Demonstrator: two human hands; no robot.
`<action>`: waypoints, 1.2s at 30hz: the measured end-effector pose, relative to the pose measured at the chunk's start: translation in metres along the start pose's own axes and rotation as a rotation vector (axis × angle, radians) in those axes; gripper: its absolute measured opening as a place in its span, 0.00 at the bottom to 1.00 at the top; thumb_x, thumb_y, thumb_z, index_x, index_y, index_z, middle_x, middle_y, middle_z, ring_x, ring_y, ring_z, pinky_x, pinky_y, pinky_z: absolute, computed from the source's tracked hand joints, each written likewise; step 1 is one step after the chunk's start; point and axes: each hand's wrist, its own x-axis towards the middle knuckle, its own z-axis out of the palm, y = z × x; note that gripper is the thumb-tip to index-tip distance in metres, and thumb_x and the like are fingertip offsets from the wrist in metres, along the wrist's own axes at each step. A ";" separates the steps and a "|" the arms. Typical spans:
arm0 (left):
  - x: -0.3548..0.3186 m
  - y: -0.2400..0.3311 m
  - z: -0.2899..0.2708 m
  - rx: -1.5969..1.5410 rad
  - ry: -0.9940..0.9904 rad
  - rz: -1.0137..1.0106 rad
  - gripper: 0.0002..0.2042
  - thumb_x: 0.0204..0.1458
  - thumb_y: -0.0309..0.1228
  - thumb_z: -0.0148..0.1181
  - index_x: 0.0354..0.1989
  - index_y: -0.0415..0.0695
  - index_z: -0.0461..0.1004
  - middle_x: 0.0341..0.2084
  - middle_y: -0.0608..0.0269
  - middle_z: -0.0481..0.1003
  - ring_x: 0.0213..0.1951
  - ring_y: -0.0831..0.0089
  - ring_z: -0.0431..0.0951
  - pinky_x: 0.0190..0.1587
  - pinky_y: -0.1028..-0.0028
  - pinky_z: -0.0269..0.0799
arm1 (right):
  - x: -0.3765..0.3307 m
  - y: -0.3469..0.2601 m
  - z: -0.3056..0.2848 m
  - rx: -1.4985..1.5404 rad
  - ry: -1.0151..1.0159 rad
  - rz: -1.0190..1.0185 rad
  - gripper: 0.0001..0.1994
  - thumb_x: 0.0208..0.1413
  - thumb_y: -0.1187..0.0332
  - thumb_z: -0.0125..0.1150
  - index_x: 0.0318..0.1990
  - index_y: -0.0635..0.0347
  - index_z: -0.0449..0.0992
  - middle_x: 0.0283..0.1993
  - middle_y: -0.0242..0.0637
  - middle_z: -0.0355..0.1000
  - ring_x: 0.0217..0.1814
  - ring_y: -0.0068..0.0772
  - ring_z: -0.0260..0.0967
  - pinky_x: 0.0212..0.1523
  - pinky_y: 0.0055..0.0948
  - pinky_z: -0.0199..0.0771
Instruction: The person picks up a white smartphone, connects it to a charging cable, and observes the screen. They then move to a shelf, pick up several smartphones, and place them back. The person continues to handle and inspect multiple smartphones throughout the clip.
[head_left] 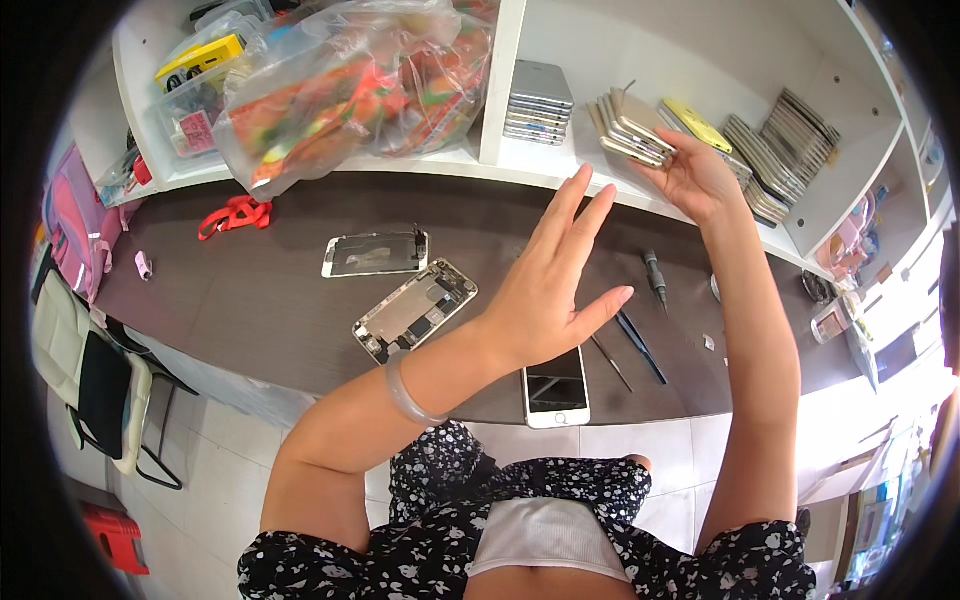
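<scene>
At the shelf on the right, my right hand (700,178) grips the right edge of a small tilted stack of phones (632,128). My left hand (555,280) hangs over the desk with its fingers spread and nothing in it. Partly under that hand lies a white phone (557,412) with a dark screen, at the desk's front edge. To the left are an opened phone body (415,310) with its inner parts bare and a detached white-framed screen (376,254). Right of my left hand lie blue tweezers (642,348), a thin metal tool (612,363) and a grey screwdriver (655,280).
More phones stand in the shelf: a grey stack (538,102), a yellow phone (697,124) and several rows (770,165). A plastic bag (360,100) overhangs the shelf's left part. A red strap (237,215) lies on the dark desk (220,290). A chair (95,385) stands left.
</scene>
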 end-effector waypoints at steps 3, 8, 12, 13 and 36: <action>0.000 0.002 -0.001 0.100 -0.021 -0.033 0.36 0.45 0.33 0.60 0.61 0.38 0.49 0.61 0.41 0.43 0.61 0.47 0.49 0.58 0.62 0.53 | 0.019 -0.006 -0.002 -0.137 0.032 0.074 0.12 0.54 0.75 0.48 0.43 0.75 0.63 0.42 0.51 0.67 0.45 0.42 0.69 0.49 0.38 0.74; -0.001 0.001 -0.002 0.147 -0.034 -0.032 0.34 0.45 0.33 0.61 0.60 0.39 0.51 0.60 0.41 0.44 0.61 0.47 0.50 0.58 0.61 0.53 | 0.041 -0.007 -0.001 -0.350 0.038 0.020 0.11 0.54 0.74 0.49 0.41 0.74 0.65 0.41 0.49 0.67 0.43 0.38 0.69 0.48 0.37 0.73; -0.003 0.000 -0.002 0.176 -0.043 -0.029 0.34 0.44 0.33 0.61 0.59 0.39 0.52 0.60 0.42 0.45 0.60 0.46 0.51 0.57 0.60 0.54 | 0.046 -0.004 -0.001 -0.558 0.056 -0.055 0.15 0.55 0.70 0.48 0.47 0.72 0.64 0.41 0.45 0.68 0.44 0.34 0.68 0.47 0.35 0.71; -0.003 0.000 -0.002 0.171 -0.049 -0.042 0.34 0.44 0.33 0.61 0.59 0.40 0.52 0.60 0.42 0.45 0.60 0.46 0.51 0.57 0.60 0.54 | 0.043 -0.002 0.002 -0.687 0.104 -0.113 0.16 0.55 0.69 0.49 0.49 0.70 0.64 0.42 0.44 0.68 0.45 0.34 0.67 0.47 0.34 0.69; -0.003 0.000 0.003 0.184 -0.142 -0.084 0.32 0.42 0.33 0.62 0.56 0.41 0.57 0.58 0.43 0.48 0.58 0.48 0.54 0.55 0.60 0.56 | 0.029 0.025 0.014 -2.313 0.452 -0.673 0.16 0.47 0.66 0.49 0.46 0.51 0.70 0.32 0.42 0.74 0.43 0.42 0.70 0.43 0.43 0.64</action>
